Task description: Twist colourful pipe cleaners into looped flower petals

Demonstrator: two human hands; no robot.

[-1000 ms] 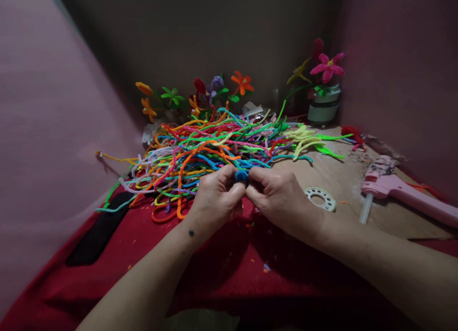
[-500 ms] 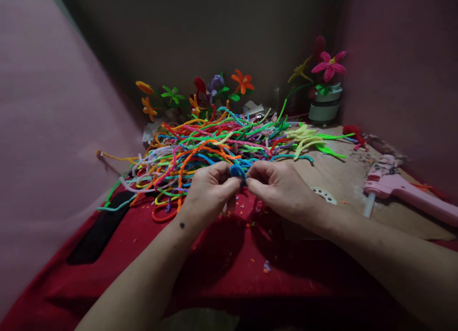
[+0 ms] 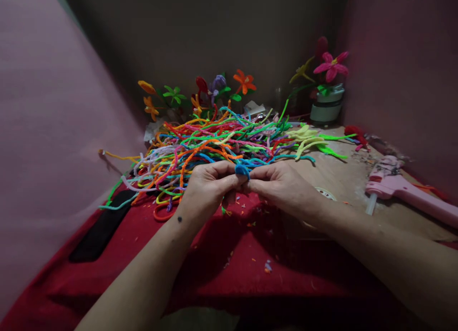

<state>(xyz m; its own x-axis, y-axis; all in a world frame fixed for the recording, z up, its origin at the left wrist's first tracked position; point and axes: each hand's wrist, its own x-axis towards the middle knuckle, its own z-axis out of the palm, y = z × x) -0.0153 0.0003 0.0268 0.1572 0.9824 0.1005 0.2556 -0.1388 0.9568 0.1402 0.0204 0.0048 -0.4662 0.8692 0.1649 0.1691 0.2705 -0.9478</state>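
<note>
A blue pipe cleaner (image 3: 242,170), bent into a small rounded coil, is pinched between my hands above the front of the pile. My left hand (image 3: 211,185) grips it from the left with thumb and forefinger. From the right, my right hand (image 3: 282,185) has thumb and forefinger closed at the coil's edge, the fingertips almost meeting those of the left. Just beyond my hands lies a heaped pile of colourful pipe cleaners (image 3: 214,140). The lower part of the blue piece is hidden by my fingers.
A pink glue gun (image 3: 400,185) lies at right on a brown board (image 3: 343,164). Pipe-cleaner flowers (image 3: 244,81) stand behind the pile, with a pale green pot (image 3: 327,104) at back right. A black flat strip (image 3: 102,228) and fluff scraps lie on the red cloth (image 3: 214,274).
My hands have come closer together around the blue pipe cleaner, which sits slightly further right in view. The surroundings have shifted slightly with the camera.
</note>
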